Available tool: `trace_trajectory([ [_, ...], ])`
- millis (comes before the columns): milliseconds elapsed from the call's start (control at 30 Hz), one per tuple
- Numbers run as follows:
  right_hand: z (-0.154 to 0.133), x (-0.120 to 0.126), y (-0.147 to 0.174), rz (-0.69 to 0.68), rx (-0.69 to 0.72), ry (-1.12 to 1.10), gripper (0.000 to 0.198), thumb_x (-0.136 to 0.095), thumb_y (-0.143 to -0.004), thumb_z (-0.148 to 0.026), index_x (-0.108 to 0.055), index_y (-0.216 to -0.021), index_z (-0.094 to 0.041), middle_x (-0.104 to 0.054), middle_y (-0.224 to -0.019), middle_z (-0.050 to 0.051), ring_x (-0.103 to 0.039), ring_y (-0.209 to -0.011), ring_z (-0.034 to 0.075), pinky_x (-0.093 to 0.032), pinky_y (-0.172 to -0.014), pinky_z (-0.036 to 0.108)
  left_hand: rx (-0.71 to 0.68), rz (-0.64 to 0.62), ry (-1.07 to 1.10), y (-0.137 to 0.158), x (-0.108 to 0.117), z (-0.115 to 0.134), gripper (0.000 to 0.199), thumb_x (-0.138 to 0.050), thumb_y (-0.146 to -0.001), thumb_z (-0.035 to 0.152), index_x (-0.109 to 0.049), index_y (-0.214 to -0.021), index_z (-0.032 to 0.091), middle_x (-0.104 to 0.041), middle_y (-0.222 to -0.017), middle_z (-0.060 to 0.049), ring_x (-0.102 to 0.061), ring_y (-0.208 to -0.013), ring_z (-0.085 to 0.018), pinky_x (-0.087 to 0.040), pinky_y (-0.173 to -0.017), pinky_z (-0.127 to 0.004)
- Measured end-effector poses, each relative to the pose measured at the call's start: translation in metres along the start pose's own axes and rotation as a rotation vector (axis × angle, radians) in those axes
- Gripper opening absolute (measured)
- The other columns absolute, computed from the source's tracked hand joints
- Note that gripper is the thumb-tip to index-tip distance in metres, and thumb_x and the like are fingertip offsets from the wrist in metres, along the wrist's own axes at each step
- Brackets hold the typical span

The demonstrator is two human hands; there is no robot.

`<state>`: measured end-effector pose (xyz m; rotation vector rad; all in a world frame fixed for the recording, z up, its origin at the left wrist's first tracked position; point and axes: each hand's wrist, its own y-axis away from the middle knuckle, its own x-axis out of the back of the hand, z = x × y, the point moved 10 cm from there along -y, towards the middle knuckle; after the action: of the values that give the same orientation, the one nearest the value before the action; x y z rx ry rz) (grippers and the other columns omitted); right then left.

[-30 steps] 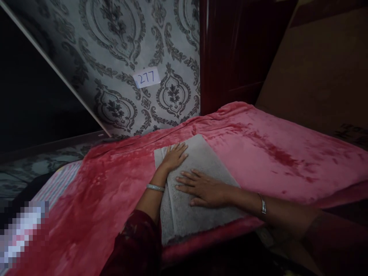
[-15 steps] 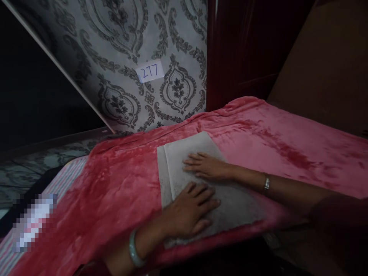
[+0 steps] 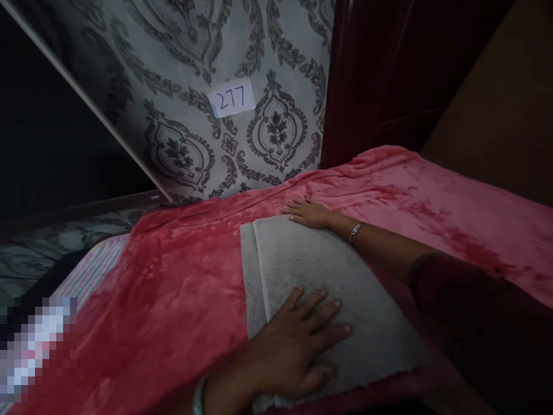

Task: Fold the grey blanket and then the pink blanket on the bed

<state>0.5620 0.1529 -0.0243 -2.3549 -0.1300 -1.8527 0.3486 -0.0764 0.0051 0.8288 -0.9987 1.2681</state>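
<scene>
A grey folded cloth (image 3: 337, 276) with a soft, fuzzy surface lies on a red-pink plush blanket (image 3: 194, 288). A strip of its lower layer shows along the left side. My left hand (image 3: 298, 340) rests on the near part of the cloth, palm down with its fingers spread. At the far top edge of the cloth, my right hand (image 3: 306, 212) lies flat, fingers stretched out and partly over onto the blanket. Neither hand grips anything.
Behind the blanket stands a wall with patterned wallpaper (image 3: 173, 52) and a paper label (image 3: 233, 98) reading 277. A dark red wooden panel (image 3: 380, 75) rises at the back right. Striped fabric (image 3: 95, 268) shows at the left edge.
My right hand has moved away from the middle of the cloth to its far edge. My left hand stays on the near part, shifted slightly nearer. The view has moved a little closer.
</scene>
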Motion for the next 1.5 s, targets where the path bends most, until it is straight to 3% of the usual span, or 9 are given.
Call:
trace_trajectory([
  [100,-0.008,0.017,0.003,0.073,-0.011,0.011,0.060,-0.032,-0.104,-0.054,-0.036,-0.158,-0.029,-0.026,-0.165,0.010,-0.020,-0.152,0.037,-0.015,-0.118,0.069,-0.006,0.044,0.008,0.003,0.007,0.001,0.062,-0.048,-0.098,0.048,-0.039,-0.154,0.023,-0.034,-0.164,-0.010,-0.023,-0.154,-0.030,-0.017,-0.124,-0.058],
  [200,-0.060,0.031,0.030,0.153,0.181,-0.004,0.059,-0.030,-0.105,-0.054,-0.031,-0.160,-0.030,-0.021,-0.167,0.008,-0.013,-0.154,0.035,-0.013,-0.119,0.067,-0.014,0.129,-0.002,0.009,0.024,0.006,0.051,-0.047,-0.098,0.043,-0.054,-0.141,0.016,-0.054,-0.149,-0.015,-0.041,-0.145,-0.029,-0.027,-0.122,-0.053],
  [400,-0.178,-0.008,0.098,-0.096,0.616,-0.085,0.057,-0.034,-0.105,-0.055,-0.032,-0.159,-0.035,-0.025,-0.166,0.002,-0.012,-0.155,0.025,-0.005,-0.124,0.054,0.025,0.071,-0.009,0.026,0.024,0.014,0.052,-0.050,-0.098,0.043,-0.051,-0.145,0.020,-0.048,-0.155,-0.012,-0.039,-0.146,-0.030,-0.030,-0.121,-0.050],
  [600,-0.157,-0.020,0.033,-0.101,0.546,-0.085,0.064,-0.035,-0.103,-0.062,-0.032,-0.159,-0.031,-0.019,-0.168,0.004,-0.010,-0.155,0.030,-0.007,-0.123,0.058,0.038,-0.011,0.005,0.032,0.001,0.009,0.065,-0.047,-0.100,0.043,-0.027,-0.160,0.028,-0.016,-0.170,-0.004,-0.011,-0.157,-0.030,-0.016,-0.126,-0.057],
  [933,-0.103,-0.032,-0.060,-0.105,0.236,-0.082,0.062,-0.026,-0.105,-0.057,-0.036,-0.158,-0.028,-0.029,-0.164,0.008,-0.022,-0.152,0.032,-0.019,-0.121,0.059,0.052,0.009,0.049,0.035,0.014,0.009,0.060,-0.043,-0.103,0.044,-0.029,-0.159,0.029,-0.022,-0.168,-0.002,-0.015,-0.156,-0.027,-0.017,-0.127,-0.052],
  [1100,-0.114,-0.001,-0.046,0.047,0.185,-0.023,0.061,-0.032,-0.105,-0.052,-0.033,-0.159,-0.025,-0.023,-0.166,0.012,-0.018,-0.153,0.034,-0.014,-0.120,0.064,0.047,0.051,0.033,0.036,0.016,0.010,0.061,-0.046,-0.100,0.046,-0.035,-0.157,0.028,-0.028,-0.167,-0.003,-0.020,-0.155,-0.027,-0.019,-0.127,-0.050],
  [1200,-0.165,0.005,-0.002,0.059,0.416,-0.023,0.056,-0.036,-0.104,-0.051,-0.040,-0.156,-0.030,-0.028,-0.165,0.009,-0.017,-0.154,0.033,-0.011,-0.121,0.062,0.028,0.075,0.007,0.035,0.016,0.012,0.059,-0.048,-0.100,0.046,-0.039,-0.155,0.027,-0.030,-0.166,-0.003,-0.024,-0.154,-0.025,-0.017,-0.128,-0.048],
  [1333,-0.217,-0.021,0.056,-0.119,0.674,-0.063,0.053,-0.036,-0.105,-0.052,-0.041,-0.155,-0.034,-0.036,-0.162,0.005,-0.018,-0.154,0.027,-0.011,-0.122,0.057,0.007,0.063,-0.006,0.034,0.013,0.018,0.055,-0.044,-0.102,0.043,-0.041,-0.153,0.023,-0.033,-0.165,-0.004,-0.025,-0.154,-0.023,-0.015,-0.128,-0.047],
  [1500,-0.196,-0.035,0.019,-0.152,0.547,-0.052,0.056,-0.036,-0.104,-0.056,-0.041,-0.155,-0.033,-0.032,-0.163,0.005,-0.015,-0.154,0.029,-0.009,-0.122,0.059,0.009,0.072,-0.007,0.035,0.012,0.018,0.058,-0.044,-0.102,0.041,-0.035,-0.157,0.025,-0.030,-0.166,-0.004,-0.023,-0.154,-0.025,-0.015,-0.128,-0.051],
])
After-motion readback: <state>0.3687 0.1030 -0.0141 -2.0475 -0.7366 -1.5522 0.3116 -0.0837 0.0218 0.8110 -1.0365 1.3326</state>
